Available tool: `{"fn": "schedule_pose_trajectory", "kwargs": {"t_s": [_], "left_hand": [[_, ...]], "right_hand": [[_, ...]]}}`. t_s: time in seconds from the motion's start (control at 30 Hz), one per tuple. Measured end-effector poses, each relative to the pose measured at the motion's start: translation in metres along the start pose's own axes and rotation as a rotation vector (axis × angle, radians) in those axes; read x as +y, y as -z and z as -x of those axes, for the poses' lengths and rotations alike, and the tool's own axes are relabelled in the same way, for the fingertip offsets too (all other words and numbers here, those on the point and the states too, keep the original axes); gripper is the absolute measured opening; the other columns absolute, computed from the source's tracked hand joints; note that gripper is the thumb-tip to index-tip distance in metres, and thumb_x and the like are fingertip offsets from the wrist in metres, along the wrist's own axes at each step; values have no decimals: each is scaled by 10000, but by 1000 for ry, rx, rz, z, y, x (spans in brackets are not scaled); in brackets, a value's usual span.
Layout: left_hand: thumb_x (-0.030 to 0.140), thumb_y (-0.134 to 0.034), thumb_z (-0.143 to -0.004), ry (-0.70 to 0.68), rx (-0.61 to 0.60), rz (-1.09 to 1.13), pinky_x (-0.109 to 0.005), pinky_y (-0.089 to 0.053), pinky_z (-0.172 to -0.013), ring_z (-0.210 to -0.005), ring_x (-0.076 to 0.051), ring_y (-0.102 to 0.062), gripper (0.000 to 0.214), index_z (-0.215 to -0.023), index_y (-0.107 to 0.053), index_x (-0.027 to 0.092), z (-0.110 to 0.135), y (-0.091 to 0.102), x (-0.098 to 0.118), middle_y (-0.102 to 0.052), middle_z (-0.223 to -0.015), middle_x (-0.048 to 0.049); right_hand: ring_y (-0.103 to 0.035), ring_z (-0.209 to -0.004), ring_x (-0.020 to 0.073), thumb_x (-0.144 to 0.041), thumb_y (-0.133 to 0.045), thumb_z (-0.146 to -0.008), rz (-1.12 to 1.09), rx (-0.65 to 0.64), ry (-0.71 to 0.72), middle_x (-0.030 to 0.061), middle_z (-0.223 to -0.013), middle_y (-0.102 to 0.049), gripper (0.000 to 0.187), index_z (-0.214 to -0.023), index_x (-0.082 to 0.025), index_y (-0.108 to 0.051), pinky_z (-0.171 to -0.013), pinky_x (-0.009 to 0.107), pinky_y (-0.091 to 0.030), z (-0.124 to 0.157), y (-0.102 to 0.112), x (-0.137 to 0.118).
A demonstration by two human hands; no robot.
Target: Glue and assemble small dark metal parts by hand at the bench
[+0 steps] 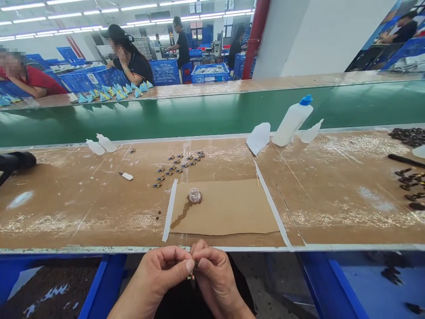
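Note:
Below the table's front edge, my left hand (pixel 166 270) and my right hand (pixel 214 270) meet fingertip to fingertip. Both pinch a small part (pixel 190 277) with a gold-coloured bit showing; the fingers cover most of it, so its kind is unclear. Beyond them lies a cardboard sheet (pixel 232 208), held by white tape along its sides. A small clear cup (pixel 195 195) stands on it, beside a wet brown streak. Several small dark-and-gold parts (pixel 179 164) are laid out in rows behind the sheet. Two tiny dark rings (pixel 158 215) lie left of it.
A white-handled knife (pixel 126 176) and small white bottles (pixel 101 144) are on the left. A large blue-capped bottle (pixel 292 122) stands at the back right. Blue bins (pixel 109 283) flank my lap. A green conveyor belt (pixel 199 110) runs behind, with people beyond.

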State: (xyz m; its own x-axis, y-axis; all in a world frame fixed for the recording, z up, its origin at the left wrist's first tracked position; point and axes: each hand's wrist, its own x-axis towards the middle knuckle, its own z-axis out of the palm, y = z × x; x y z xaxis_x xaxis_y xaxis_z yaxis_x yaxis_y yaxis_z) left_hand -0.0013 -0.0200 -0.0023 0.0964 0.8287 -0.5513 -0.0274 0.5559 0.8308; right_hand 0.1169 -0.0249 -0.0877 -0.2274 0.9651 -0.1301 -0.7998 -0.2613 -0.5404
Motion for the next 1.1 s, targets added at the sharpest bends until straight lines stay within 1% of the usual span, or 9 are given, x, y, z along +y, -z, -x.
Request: {"fn": "schedule_pose_trajectory", "kwargs": {"t_s": [0.17, 0.4, 0.5, 0.7, 0.8, 0.87, 0.97, 1.1], "left_hand": [[364, -811, -640, 28, 12, 32, -251, -313, -690, -667, -136, -429, 275, -585, -640, 156, 2, -1, 3, -563, -592, 33], [358, -798, -663, 22, -19, 31, -256, -313, -699, -668, -134, -415, 268, -603, -651, 142, 1, 1, -1, -553, -592, 28], [363, -803, -652, 20, -30, 44, -257, -314, -708, -671, -136, -422, 266, -605, -658, 144, 0, 1, -2, -565, -596, 26], [362, -810, -628, 18, -20, 44, -249, -297, -646, -615, -125, -391, 277, -565, -649, 146, 2, -1, 0, -535, -548, 34], [358, -815, -616, 32, -11, 57, -242, -309, -665, -640, -129, -396, 263, -575, -668, 144, 3, -2, 1, -542, -571, 27], [362, -819, -606, 47, -4, 62, -238, -313, -675, -655, -132, -401, 262, -570, -674, 147, 4, -2, 2, -544, -578, 23], [370, -828, -595, 52, 5, 58, -231, -307, -642, -628, -125, -390, 266, -553, -681, 152, 5, -4, 3, -541, -546, 25], [358, -851, -569, 44, 14, 90, -213, -325, -618, -589, -107, -435, 250, -547, -709, 152, 5, -4, 0, -598, -526, 14]], "right_hand": [[-426, -667, 124, -353, -853, -611, -39, -2, -12, -20, -656, -456, 164, -682, -223, -784, -604, 258, -350, 1, -3, 0], [-439, -664, 114, -307, -861, -609, -70, -10, -8, -26, -657, -465, 130, -674, -228, -781, -624, 256, -360, 1, -5, -2], [-437, -668, 116, -320, -867, -600, -79, -14, 10, -28, -645, -457, 144, -673, -230, -782, -627, 254, -363, 0, -4, 0], [-440, -671, 119, -276, -861, -615, -92, -28, 33, -26, -650, -465, 113, -688, -238, -783, -621, 256, -366, -1, 3, 8], [-444, -674, 120, -262, -855, -625, -96, -30, 39, -22, -656, -477, 97, -684, -240, -781, -621, 254, -366, -1, 3, 7], [-443, -672, 117, -272, -855, -626, -99, -32, 44, -21, -655, -481, 96, -675, -238, -780, -619, 249, -361, 0, 1, 6], [-438, -658, 114, -313, -853, -631, -102, -44, 45, -19, -646, -480, 120, -679, -231, -780, -601, 245, -351, -1, -2, 3], [-441, -655, 117, -328, -844, -643, -106, -60, 44, -14, -640, -480, 129, -672, -222, -777, -597, 246, -349, -2, -4, 0]]}}
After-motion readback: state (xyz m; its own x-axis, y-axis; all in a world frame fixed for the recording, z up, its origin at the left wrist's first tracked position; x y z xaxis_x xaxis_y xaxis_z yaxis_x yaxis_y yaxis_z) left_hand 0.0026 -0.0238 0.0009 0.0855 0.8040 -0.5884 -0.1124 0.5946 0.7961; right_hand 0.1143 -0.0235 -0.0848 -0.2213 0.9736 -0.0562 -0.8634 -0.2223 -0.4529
